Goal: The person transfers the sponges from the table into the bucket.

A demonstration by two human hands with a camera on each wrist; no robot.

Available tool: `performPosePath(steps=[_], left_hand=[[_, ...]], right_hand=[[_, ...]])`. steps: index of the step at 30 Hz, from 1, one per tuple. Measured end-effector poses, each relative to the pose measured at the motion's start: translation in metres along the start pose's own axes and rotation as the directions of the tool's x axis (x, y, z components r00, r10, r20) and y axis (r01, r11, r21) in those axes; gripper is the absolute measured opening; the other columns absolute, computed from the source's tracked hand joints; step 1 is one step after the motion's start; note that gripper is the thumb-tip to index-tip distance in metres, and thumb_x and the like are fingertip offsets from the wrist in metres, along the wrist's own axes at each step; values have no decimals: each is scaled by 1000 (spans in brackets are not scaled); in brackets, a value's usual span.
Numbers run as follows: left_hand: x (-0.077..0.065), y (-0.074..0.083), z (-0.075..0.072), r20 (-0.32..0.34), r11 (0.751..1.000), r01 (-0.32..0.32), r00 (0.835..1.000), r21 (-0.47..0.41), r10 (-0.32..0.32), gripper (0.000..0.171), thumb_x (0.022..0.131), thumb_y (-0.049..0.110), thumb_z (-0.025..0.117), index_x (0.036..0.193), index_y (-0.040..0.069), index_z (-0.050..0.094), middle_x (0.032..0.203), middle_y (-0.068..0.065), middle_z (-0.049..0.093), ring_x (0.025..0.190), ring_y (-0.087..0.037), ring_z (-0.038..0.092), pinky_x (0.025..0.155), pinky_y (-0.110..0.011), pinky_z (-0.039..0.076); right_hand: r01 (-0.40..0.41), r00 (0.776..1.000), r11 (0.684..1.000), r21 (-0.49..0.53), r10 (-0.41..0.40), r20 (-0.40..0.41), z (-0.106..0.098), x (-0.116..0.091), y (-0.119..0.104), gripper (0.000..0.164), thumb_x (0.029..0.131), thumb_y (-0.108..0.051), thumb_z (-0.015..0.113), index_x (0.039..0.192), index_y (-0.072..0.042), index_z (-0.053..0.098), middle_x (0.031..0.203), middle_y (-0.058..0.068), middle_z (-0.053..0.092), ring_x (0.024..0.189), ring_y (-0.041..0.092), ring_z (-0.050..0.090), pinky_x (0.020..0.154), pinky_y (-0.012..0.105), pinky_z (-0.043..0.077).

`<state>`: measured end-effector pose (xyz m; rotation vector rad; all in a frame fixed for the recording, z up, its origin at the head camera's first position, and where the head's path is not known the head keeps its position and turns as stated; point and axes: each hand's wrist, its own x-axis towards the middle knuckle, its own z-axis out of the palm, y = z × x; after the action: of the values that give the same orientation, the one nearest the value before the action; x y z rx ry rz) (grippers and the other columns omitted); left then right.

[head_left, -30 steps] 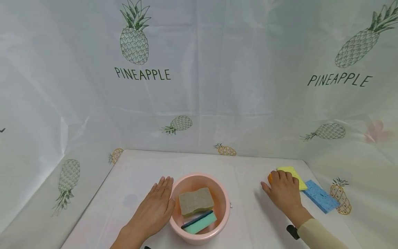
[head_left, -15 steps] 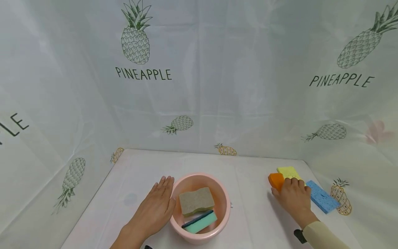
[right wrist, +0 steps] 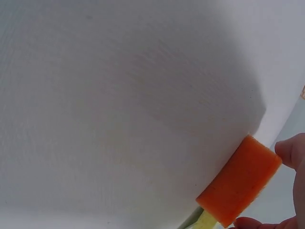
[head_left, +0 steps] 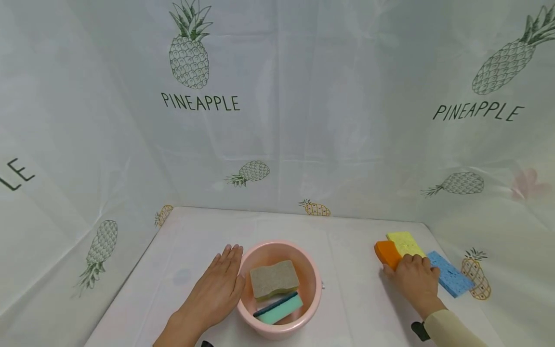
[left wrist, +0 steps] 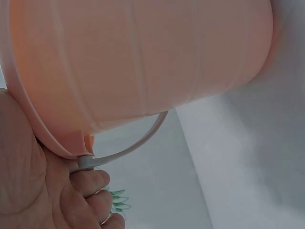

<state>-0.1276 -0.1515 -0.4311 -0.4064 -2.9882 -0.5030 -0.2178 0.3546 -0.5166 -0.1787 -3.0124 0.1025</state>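
My left hand [head_left: 214, 289] lies with straight fingers along the left rim of a pink bucket [head_left: 314, 308]; the left wrist view shows the palm against the rim, beside the handle [left wrist: 138, 143]. Inside the bucket lie a beige sponge [head_left: 274, 279] and a teal sponge [head_left: 281, 311] with a dark scouring side. At the right, my right hand [head_left: 416, 282] pinches the near end of an orange sponge [head_left: 387, 251]. Thumb and fingertips touch two of its corners in the right wrist view. A yellow sponge [head_left: 404, 242] and a blue sponge [head_left: 450, 274] lie close by.
Everything stands on a white-covered table [head_left: 347, 250]. A pineapple-print sheet [head_left: 347, 120] rises behind and at both sides. The blue sponge reaches the table's right edge.
My right hand has shifted right and toward me, uncovering most of the orange sponge it hid before. The left hand and the bucket have not visibly moved.
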Motion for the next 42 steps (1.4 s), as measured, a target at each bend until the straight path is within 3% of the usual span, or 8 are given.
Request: performPosePath(steps=[15, 21, 28, 32, 34, 38, 42], left_hand=[[-2, 2, 3, -12, 1000, -5, 1000, 5, 5, 61, 113, 32, 45, 162, -2, 35, 169, -17, 36, 161, -32, 27, 131, -51, 26], [-3, 3, 3, -9, 1000, 2, 1000, 8, -2, 61, 113, 33, 44, 163, -2, 35, 169, -17, 35, 161, -32, 27, 131, -52, 26], [-4, 4, 2, -14, 1000, -4, 1000, 30, 4, 61, 112, 33, 45, 162, -2, 36, 169, -19, 36, 161, -34, 27, 131, -53, 26], [-4, 4, 2, -14, 999, -7, 1000, 40, 7, 61, 112, 32, 45, 162, -3, 37, 169, -20, 35, 161, -35, 27, 130, -54, 26], [-5, 4, 3, -13, 999, -5, 1000, 38, 5, 61, 112, 33, 45, 162, -3, 37, 169, -20, 35, 161, -35, 27, 131, -54, 26], [-5, 4, 4, -13, 1000, -1, 1000, 32, 1, 61, 112, 33, 46, 162, -3, 37, 169, -20, 35, 161, -35, 27, 131, -54, 26], [-6, 4, 5, -22, 1000, -4, 1000, 26, 5, 61, 112, 32, 46, 161, -3, 37, 169, -20, 36, 160, -35, 28, 131, -54, 26]], right_hand=[[-139, 981, 990, 31, 133, 141, -2, 3, 1, 76, 96, -58, 62, 103, 17, 52, 94, 30, 55, 91, 47, 48, 79, 65, 42], [-143, 984, 986, 79, 134, 118, -1, 4, 0, 79, 95, -60, 62, 106, 18, 51, 94, 31, 55, 90, 48, 48, 76, 63, 42], [-25, 999, 990, 140, 31, -36, -11, 2, -11, 74, 94, -64, 66, 91, 9, 53, 78, 19, 52, 77, 40, 50, 63, 52, 41], [92, 981, 983, 159, -63, -181, -20, 1, -26, 62, 91, -51, 75, 91, 8, 56, 76, 18, 54, 71, 37, 50, 57, 46, 40], [136, 970, 974, 179, -94, -225, -27, 2, -37, 56, 91, -43, 75, 98, 10, 59, 81, 20, 58, 75, 37, 52, 59, 47, 41], [195, 962, 954, 227, -140, -236, -46, 0, -66, 53, 90, -33, 75, 113, 12, 60, 96, 24, 61, 87, 39, 52, 71, 52, 44], [296, 937, 917, 267, -225, -267, -68, -4, -98, 52, 88, -29, 79, 118, 10, 60, 103, 22, 61, 93, 36, 50, 80, 51, 43]])
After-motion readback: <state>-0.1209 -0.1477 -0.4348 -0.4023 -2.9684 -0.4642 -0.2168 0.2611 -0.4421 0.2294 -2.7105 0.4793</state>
